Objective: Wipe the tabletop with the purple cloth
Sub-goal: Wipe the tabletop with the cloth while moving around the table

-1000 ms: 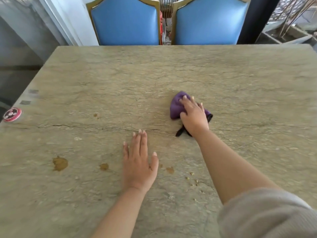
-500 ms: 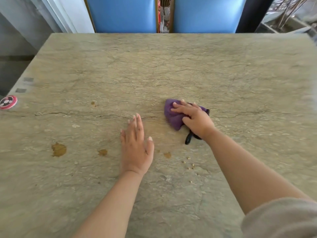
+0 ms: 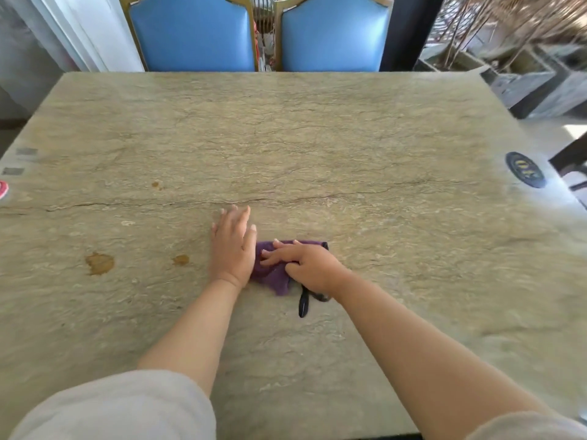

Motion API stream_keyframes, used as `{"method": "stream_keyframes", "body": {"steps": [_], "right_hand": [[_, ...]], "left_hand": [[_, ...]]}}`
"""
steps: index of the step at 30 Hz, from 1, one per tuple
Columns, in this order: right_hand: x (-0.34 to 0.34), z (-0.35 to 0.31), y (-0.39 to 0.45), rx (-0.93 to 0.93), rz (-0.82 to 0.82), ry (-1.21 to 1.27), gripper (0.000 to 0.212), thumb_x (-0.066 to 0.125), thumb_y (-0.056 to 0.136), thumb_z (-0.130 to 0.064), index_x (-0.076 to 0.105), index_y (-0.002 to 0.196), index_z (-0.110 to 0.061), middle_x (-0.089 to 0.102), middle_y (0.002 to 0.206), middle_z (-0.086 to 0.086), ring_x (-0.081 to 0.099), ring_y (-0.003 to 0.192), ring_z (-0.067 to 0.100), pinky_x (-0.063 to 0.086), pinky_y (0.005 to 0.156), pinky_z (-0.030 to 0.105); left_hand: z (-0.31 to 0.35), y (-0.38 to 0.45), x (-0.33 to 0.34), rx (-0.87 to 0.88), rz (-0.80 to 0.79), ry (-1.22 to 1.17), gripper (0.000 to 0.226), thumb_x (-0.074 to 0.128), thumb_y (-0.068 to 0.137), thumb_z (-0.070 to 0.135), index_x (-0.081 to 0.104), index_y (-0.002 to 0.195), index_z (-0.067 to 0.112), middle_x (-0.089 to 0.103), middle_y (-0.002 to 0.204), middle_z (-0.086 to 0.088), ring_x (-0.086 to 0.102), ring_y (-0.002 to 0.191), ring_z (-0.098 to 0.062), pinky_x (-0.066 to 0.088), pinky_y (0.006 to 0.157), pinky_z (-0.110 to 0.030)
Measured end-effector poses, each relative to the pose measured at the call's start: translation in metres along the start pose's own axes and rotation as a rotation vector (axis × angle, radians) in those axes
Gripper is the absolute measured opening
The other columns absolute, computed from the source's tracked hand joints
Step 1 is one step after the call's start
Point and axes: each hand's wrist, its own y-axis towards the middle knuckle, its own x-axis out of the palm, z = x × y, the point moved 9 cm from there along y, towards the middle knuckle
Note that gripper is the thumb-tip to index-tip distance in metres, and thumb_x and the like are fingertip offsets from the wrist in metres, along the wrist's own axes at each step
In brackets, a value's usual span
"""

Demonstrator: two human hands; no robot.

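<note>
Two brown stains point(image 3: 99, 263) remain left of the hands; wiping looks unfinished. The right hand point(image 3: 309, 268) presses the purple cloth point(image 3: 272, 276) flat mid-bench point(image 3: 317, 138), left hand point(image 3: 233, 249) open, touching it.

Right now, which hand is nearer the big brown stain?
Left. The left hand lies flat to the right of the big brown stain; the right hand is farther right, on the purple cloth.

It looked like a restaurant dining area: a stone-patterned tabletop point(image 3: 317, 147) bore round stickers point(image 3: 525, 169) at 3 o'clock, two blue padded chairs point(image 3: 193, 30) at 12.
</note>
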Motion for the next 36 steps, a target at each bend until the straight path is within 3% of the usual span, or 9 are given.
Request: {"method": "stream_keyframes", "body": {"steps": [3, 7, 11, 18, 22, 25, 28, 32, 36], "right_hand": [[-0.075, 0.017, -0.010, 0.194, 0.318, 0.072, 0.049, 0.040, 0.086, -0.004, 0.067, 0.115, -0.033, 0.070, 0.108, -0.004, 0.056, 0.072, 0.000, 0.041, 0.058, 0.010], [-0.135, 0.077, -0.044, 0.384, 0.656, -0.058, 0.055, 0.041, 0.085, -0.004, 0.056, 0.131, -0.029, 0.053, 0.138, 0.002, 0.047, 0.125, 0.021, 0.038, 0.098, 0.026], [-0.107, 0.096, -0.059, 0.386, 0.672, -0.076, 0.059, 0.041, 0.085, 0.002, 0.050, 0.137, -0.025, 0.037, 0.151, -0.004, 0.018, 0.145, 0.012, 0.009, 0.119, 0.032], [0.006, 0.016, -0.041, 0.073, 0.341, 0.134, 0.056, 0.042, 0.082, 0.006, 0.063, 0.123, -0.025, 0.053, 0.135, -0.014, 0.030, 0.133, -0.006, 0.008, 0.114, 0.011], [-0.033, 0.038, -0.041, 0.217, 0.477, 0.105, 0.055, 0.045, 0.084, 0.002, 0.057, 0.131, -0.025, 0.045, 0.146, -0.002, 0.031, 0.139, 0.008, 0.014, 0.115, 0.017], [-0.060, 0.050, -0.018, 0.363, 0.550, -0.059, 0.059, 0.043, 0.089, -0.005, 0.035, 0.145, -0.020, 0.020, 0.158, 0.003, 0.009, 0.147, 0.018, 0.001, 0.116, 0.027], [-0.040, 0.031, 0.021, 0.385, 0.526, -0.171, 0.062, 0.040, 0.091, -0.012, 0.022, 0.150, -0.020, 0.008, 0.160, -0.001, -0.003, 0.148, 0.018, -0.007, 0.117, 0.038], [0.039, -0.037, 0.059, 0.063, 0.275, -0.202, 0.065, 0.041, 0.089, -0.010, 0.022, 0.150, -0.023, 0.010, 0.160, -0.007, -0.003, 0.147, 0.013, -0.011, 0.116, 0.033], [0.035, -0.035, 0.073, -0.024, 0.279, -0.270, 0.064, 0.044, 0.089, -0.013, 0.026, 0.149, -0.026, 0.013, 0.159, -0.010, 0.000, 0.147, 0.009, -0.010, 0.117, 0.031]], "left_hand": [[0.017, -0.028, -0.005, 0.083, -0.009, -0.002, 0.064, 0.018, 0.093, 0.045, 0.035, 0.148, 0.019, 0.029, 0.156, -0.002, 0.017, 0.147, -0.017, 0.004, 0.122, -0.039], [0.028, -0.075, 0.009, 0.188, -0.056, 0.175, 0.070, 0.008, 0.091, 0.051, 0.027, 0.151, 0.021, 0.017, 0.161, 0.001, 0.006, 0.149, -0.015, 0.000, 0.122, -0.042], [0.021, -0.073, 0.024, 0.195, -0.075, 0.325, 0.073, 0.008, 0.090, 0.054, 0.021, 0.153, 0.018, 0.007, 0.163, -0.002, -0.005, 0.150, -0.017, -0.012, 0.119, -0.043], [0.023, -0.069, 0.022, 0.239, -0.051, 0.275, 0.069, 0.019, 0.089, 0.045, 0.039, 0.146, 0.012, 0.030, 0.156, -0.010, 0.021, 0.147, -0.029, 0.010, 0.117, -0.058], [0.026, -0.070, 0.019, 0.250, -0.037, 0.230, 0.070, 0.015, 0.090, 0.046, 0.027, 0.151, 0.015, 0.026, 0.158, -0.006, 0.014, 0.149, -0.023, 0.002, 0.120, -0.051], [0.024, -0.069, 0.011, 0.185, -0.060, -0.016, 0.070, 0.018, 0.089, 0.045, 0.024, 0.152, 0.016, 0.026, 0.158, -0.001, 0.012, 0.149, -0.014, -0.001, 0.122, -0.040], [0.010, -0.060, -0.017, 0.050, -0.010, -0.332, 0.055, 0.036, 0.092, 0.031, 0.039, 0.145, 0.016, 0.042, 0.149, -0.001, 0.031, 0.140, -0.011, 0.018, 0.119, -0.030], [-0.031, -0.043, -0.075, 0.088, 0.264, 0.043, 0.048, 0.036, 0.091, 0.027, 0.057, 0.129, 0.006, 0.054, 0.137, -0.010, 0.047, 0.130, -0.026, 0.037, 0.108, -0.042], [-0.096, -0.031, -0.089, -0.139, 0.253, 0.316, 0.063, 0.025, 0.093, 0.043, 0.052, 0.136, 0.004, 0.045, 0.147, -0.011, 0.039, 0.138, -0.029, 0.025, 0.113, -0.052]]}}
